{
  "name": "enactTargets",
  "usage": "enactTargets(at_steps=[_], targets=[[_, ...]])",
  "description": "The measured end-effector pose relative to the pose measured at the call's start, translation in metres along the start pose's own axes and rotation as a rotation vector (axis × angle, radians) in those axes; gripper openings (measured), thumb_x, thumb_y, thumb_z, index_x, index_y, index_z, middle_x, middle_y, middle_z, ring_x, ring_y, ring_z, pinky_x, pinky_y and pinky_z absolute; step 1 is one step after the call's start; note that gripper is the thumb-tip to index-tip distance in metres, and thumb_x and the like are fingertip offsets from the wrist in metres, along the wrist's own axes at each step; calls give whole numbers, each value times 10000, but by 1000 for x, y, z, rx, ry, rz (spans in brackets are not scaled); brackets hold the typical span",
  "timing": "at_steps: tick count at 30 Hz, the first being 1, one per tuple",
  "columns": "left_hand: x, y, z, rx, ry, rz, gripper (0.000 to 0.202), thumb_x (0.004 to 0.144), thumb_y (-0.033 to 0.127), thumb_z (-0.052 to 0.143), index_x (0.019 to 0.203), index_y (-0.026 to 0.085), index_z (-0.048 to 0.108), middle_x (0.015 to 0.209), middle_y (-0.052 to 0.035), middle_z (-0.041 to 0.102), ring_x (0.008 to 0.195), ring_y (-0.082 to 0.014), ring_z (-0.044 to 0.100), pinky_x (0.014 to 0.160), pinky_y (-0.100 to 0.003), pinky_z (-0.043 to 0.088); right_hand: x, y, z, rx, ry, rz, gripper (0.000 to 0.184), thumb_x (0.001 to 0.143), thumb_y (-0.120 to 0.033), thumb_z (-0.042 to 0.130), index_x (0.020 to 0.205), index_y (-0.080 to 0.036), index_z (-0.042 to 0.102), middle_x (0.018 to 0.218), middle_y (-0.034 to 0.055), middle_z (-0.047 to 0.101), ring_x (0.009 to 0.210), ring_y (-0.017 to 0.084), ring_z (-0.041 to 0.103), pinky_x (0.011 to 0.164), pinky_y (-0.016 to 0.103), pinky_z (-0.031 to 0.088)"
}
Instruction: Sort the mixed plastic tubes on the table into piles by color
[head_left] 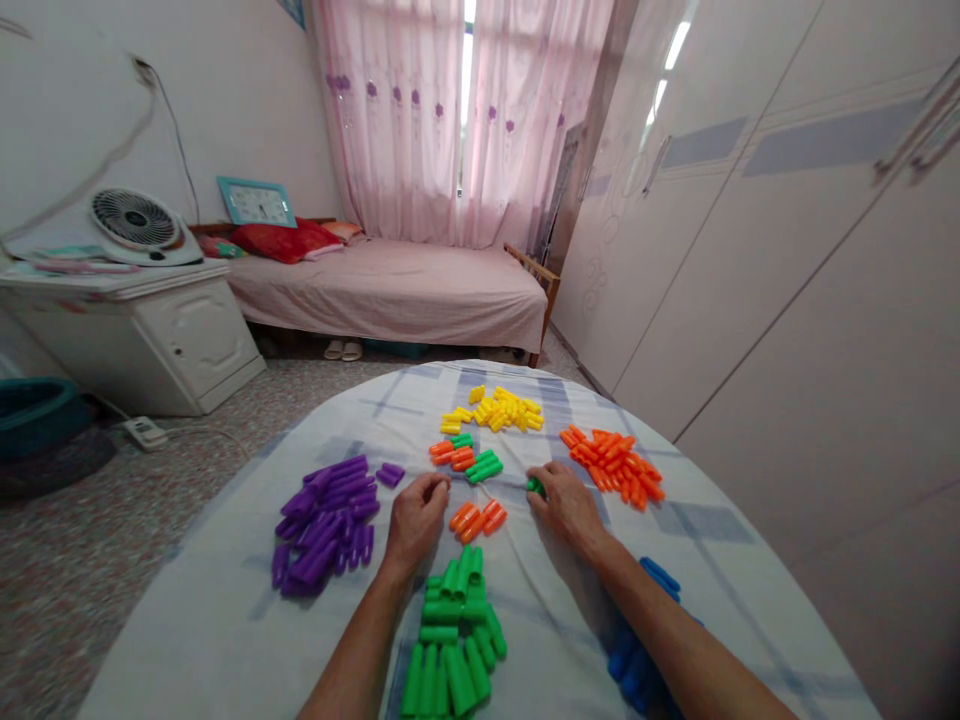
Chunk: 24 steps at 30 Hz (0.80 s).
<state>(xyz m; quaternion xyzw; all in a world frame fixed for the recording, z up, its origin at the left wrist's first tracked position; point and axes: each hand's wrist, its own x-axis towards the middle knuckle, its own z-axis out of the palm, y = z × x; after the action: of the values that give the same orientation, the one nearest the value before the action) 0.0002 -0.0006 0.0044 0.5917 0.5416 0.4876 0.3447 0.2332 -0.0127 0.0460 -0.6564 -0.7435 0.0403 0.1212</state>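
My right hand (566,505) is closed over a green plastic cap (535,486), which shows only in part beneath the fingers. My left hand (418,520) rests on the table with its fingers curled; what they hold, if anything, is hidden. Between the hands lie a few orange caps (478,520) in a small cluster. Just beyond them sit more green caps (484,466) and orange caps (451,454) side by side. Nearer to me is a pile of green tube-like caps (454,610). Left of my left hand spreads a purple pile (328,520).
The round table (225,590) has a checked cloth. At its far side lies a yellow pile (506,409), with an orange pile (616,464) to the right. Blue pieces (634,668) lie partly under my right forearm. A bed (405,285) and wardrobe (750,300) stand beyond.
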Motion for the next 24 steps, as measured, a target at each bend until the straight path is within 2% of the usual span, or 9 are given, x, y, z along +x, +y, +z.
enactTargets(at_steps=[5,11,13,15,19,22,24], targets=[[0,-2,1,10,6,11,243,782,314,477,817,164,664,735,-25,664,691,-166,591,656,-252,437,2,-16,1,57,-69,12,340,812,-272,511,1138,-221,593,1075,73,596,986,198,550,779,281,407],[2,-3,2,-19,20,0,247,756,319,488,798,162,675,729,-27,674,689,-167,598,663,-259,447,6,-30,-1,130,-53,-13,393,793,-239,538,1184,-210,563,1187,89,554,1075,206,524,861,310,411],[2,-3,2,-14,21,6,247,756,316,485,796,164,675,734,-27,677,691,-166,600,662,-258,448,4,-35,-6,131,-2,-79,391,789,-223,554,1179,-208,562,1225,96,533,1115,215,496,906,329,396],[2,-2,2,-2,17,20,244,763,309,478,797,164,672,735,-26,675,692,-165,598,662,-258,446,-2,-42,-10,158,14,-208,371,799,-204,549,1169,-222,564,1212,81,544,1113,203,489,927,327,388],[0,0,1,18,16,42,245,779,303,464,798,166,666,735,-25,668,695,-167,593,672,-267,447,-10,-58,-6,184,-85,-465,393,804,-161,549,1188,-239,551,1196,55,564,1101,187,495,933,307,387],[0,1,0,5,15,40,246,772,314,473,803,168,669,775,-34,679,743,-181,605,708,-280,454,-8,-66,4,97,-124,-504,385,815,-191,567,1193,-260,551,1192,61,568,1089,208,505,906,335,394],[0,2,0,-1,9,29,245,761,324,488,805,167,671,787,-38,683,756,-189,609,719,-284,456,-4,-68,10,55,-139,-509,337,824,-251,585,1159,-272,571,1116,57,596,1018,204,535,859,329,405]])
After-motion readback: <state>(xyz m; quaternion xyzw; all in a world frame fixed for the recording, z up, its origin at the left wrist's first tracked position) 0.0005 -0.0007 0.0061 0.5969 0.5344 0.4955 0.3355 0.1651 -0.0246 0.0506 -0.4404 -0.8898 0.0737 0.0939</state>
